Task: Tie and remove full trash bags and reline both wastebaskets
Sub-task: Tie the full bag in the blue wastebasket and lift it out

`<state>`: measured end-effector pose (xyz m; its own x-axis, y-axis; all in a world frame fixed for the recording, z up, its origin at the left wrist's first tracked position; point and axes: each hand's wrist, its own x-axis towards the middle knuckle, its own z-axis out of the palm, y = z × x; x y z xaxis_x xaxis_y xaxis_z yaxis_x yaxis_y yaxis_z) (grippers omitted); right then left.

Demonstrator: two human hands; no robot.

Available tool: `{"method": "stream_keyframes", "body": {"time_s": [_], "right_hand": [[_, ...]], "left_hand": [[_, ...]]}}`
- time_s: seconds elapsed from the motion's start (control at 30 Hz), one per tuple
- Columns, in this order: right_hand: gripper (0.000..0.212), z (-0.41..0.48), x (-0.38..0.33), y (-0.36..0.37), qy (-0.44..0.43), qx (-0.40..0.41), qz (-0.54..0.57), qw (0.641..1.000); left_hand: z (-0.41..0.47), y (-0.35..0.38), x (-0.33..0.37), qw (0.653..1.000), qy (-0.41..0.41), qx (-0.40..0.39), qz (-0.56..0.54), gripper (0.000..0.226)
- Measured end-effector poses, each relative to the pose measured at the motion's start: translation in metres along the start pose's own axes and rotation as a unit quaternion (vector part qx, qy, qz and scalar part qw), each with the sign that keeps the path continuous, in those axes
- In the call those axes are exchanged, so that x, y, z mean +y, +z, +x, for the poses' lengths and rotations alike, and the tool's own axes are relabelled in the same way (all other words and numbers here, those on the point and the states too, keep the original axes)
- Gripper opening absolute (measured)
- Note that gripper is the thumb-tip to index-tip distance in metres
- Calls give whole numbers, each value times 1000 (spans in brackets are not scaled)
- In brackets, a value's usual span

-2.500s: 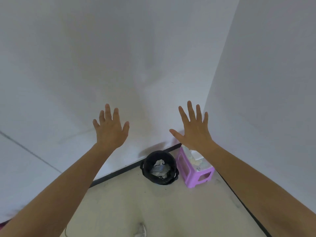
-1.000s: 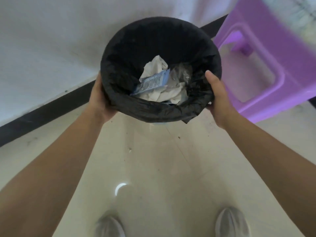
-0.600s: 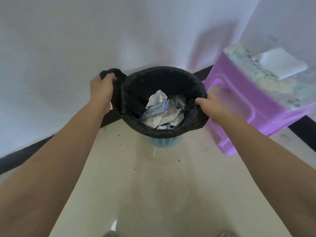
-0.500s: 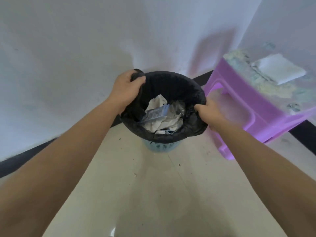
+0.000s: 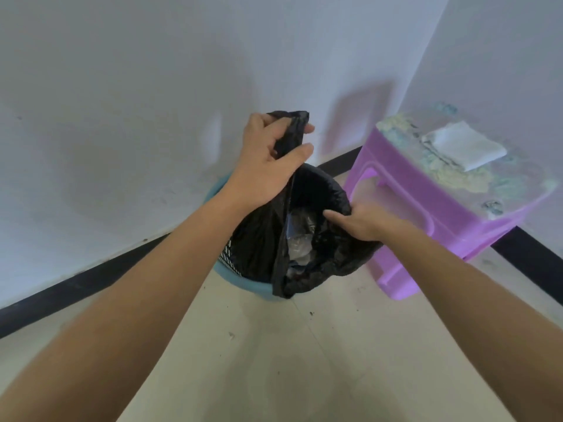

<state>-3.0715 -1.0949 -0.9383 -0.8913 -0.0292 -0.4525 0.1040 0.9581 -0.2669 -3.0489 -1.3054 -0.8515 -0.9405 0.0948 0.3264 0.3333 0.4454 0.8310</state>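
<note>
Right hand (image 5: 356, 222) pinches the near-right rim of the black plastic trash bag (image 5: 259, 248); left hand (image 5: 268, 159) is fisted round the gathered left edge, raised above the round pale-blue plastic wastebasket (image 5: 249, 286) where the bag sits with crumpled litter (image 5: 300, 242) showing in its mouth. Best move, I'd say: bring that right rim up to the left bunch, press the air out, knot, then lift. Go straight up: open cream floor (image 5: 304, 360) lies on the near side, purple plastic stool (image 5: 426, 208) crowds the right, white wall (image 5: 122, 117) stands close behind.
</note>
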Motion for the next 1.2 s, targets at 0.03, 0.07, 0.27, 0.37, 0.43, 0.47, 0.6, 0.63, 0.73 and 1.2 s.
{"method": "stream_keyframes", "body": {"time_s": [0.03,0.07,0.27,0.37,0.43,0.47,0.6,0.63,0.73,1.2], "right_hand": [[90,-2,1,-18,19,-11,-68,997],[92,-5,1,-37,18,-3,-115,993],[46,-35,-13,-137,-109,325,8,940],[47,-51,-15,-159,-113,437,110,886],[46,-57,-19,-164,-130,469,130,864],[47,-59,-21,-163,-141,473,125,861],[62,-54,-24,-143,-133,417,89,895],[67,-52,-23,-137,-125,387,93,909],[82,-44,-19,-122,-113,328,50,936],[155,-27,56,-104,-135,-250,148,947]], "left_hand": [[2,-1,2,999,10,29,-12,21],[4,-4,2,998,16,57,-24,19],[15,-24,-16,990,36,139,-1,19],[22,-39,-13,980,72,185,1,21],[26,-50,-9,971,87,225,13,21],[28,-55,-8,966,89,243,24,21],[26,-67,-21,960,46,234,145,32],[23,-68,-29,959,25,214,184,34],[9,-69,-55,955,-19,162,247,47],[-46,-20,-120,976,-201,86,-16,147]]}}
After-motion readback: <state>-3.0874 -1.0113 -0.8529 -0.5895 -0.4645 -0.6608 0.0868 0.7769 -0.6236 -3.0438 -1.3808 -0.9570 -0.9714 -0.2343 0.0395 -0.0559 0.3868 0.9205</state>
